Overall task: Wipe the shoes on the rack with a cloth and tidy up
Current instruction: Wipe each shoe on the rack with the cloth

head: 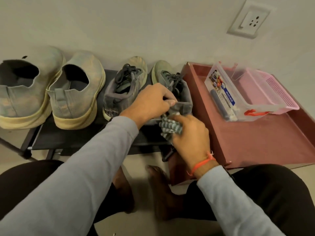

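My cloth (170, 127) is grey with white stripes, the laced shoes (126, 86) grey, the basket (271, 92) at upper right pink, my wrist thread (202, 163) orange.

You are wearing a light grey long-sleeved top, its smooth sleeves reaching down to both wrists. Around the wrist of your right hand (190, 133) you are wearing a thin orange thread bracelet, knotted, with short frayed ends sticking up. Your left hand (150, 101) is showing no band. You are wearing dark, near-black trousers, and your feet are showing bare.
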